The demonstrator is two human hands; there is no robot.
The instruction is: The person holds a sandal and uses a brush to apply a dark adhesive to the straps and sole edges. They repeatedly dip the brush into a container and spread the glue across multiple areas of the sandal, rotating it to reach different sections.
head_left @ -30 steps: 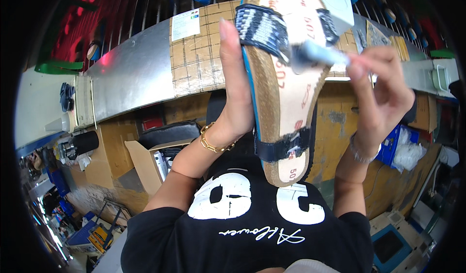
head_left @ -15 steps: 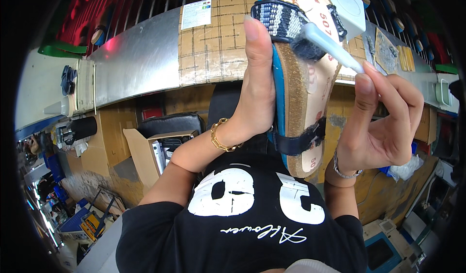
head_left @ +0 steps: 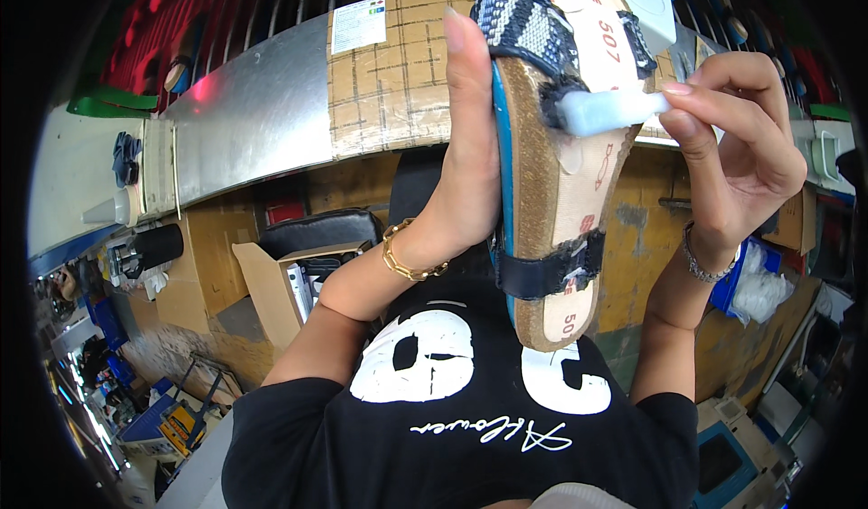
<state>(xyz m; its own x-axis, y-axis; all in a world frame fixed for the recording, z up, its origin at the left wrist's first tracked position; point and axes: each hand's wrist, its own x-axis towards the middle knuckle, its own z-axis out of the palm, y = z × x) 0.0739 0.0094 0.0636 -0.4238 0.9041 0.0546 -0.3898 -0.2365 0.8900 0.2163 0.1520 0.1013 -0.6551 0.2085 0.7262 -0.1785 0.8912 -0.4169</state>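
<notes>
Held up in front of me is a sandal sole (head_left: 579, 174) with brown cork edges, a blue side and a pale printed face. A black-and-white woven strap (head_left: 524, 30) lies folded near its upper end and a dark strap (head_left: 547, 269) crosses it lower down. My left hand (head_left: 475, 147) is closed round its left side, thumb up along the edge. Between thumb and fingertips, my right hand (head_left: 746, 143) pinches a pale plastic brush (head_left: 615, 111). The brush's dark bristles touch the cork edge just below the woven strap.
Beyond the sole stands a metal bench with a cardboard sheet (head_left: 389, 84) and a white box-like container (head_left: 646, 7). Racks with more soles run along the back. An open cardboard carton (head_left: 271, 283) sits at left, and a blue crate with clear plastic (head_left: 755, 283) at right.
The brush has swung from a slant to nearly level, and its bristles have shifted down and left to the cork edge. My right hand has moved right; the sole has tilted slightly.
</notes>
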